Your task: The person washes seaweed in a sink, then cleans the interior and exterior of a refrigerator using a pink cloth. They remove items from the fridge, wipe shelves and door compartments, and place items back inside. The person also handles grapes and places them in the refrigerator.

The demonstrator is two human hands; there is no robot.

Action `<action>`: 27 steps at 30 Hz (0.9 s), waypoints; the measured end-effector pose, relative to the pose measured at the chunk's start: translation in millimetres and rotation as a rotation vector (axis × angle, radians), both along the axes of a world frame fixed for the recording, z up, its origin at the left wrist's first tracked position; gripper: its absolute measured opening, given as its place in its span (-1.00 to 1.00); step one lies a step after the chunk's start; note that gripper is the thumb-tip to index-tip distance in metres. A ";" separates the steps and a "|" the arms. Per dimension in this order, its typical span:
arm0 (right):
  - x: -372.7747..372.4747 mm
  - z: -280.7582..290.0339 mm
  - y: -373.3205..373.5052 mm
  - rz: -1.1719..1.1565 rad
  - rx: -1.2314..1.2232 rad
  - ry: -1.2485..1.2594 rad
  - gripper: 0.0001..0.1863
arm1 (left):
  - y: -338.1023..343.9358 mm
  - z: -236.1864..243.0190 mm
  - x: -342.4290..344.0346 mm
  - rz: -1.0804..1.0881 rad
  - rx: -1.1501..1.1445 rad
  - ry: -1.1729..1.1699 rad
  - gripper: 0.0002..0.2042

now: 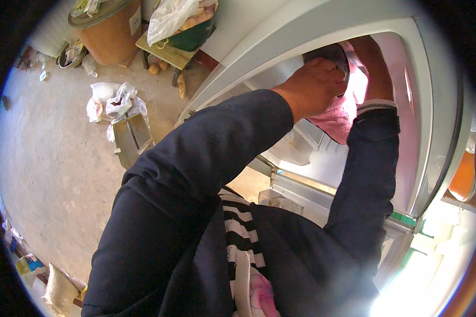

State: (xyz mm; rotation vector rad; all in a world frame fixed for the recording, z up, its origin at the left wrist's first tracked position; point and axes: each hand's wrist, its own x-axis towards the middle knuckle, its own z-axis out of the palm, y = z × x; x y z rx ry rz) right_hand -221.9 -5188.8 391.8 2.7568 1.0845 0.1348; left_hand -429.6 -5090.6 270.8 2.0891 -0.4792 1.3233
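In the head view, I'm seeing the pink cloth (337, 124) hanging between the wrists inside the open refrigerator (349, 25). The left hand (314, 87) is resting bent fingers against a dark item (331, 52); whether they're gripping, I can't tell. The right hand's (374, 66) are hiding. Loose holding could be letting the cloth snag.

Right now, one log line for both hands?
left hand: on dark item | right hand: beside pink cloth, grip unclear | place: inside open fridge

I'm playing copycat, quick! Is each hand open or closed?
Left hand: closed on a dark item, pink cloth just below.
Right hand: fingers hidden, so I can't tell.
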 end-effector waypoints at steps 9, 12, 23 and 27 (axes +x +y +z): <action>-26.0 8.4 -66.2 -0.189 0.004 -0.112 -0.46 | -2.0 2.9 1.1 -0.008 -0.051 -0.021 -0.84; -36.7 1.2 -50.9 -0.309 0.050 -0.137 -0.45 | -0.5 0.7 4.7 0.001 -0.068 -0.051 -0.86; -77.8 -23.0 -38.3 -0.011 0.327 -0.280 -0.36 | -1.2 3.4 3.0 -0.043 -0.054 -0.002 -0.87; -70.0 -25.9 -38.8 0.159 0.322 -0.353 -0.37 | -0.9 4.1 0.1 -0.032 -0.050 -0.008 -0.86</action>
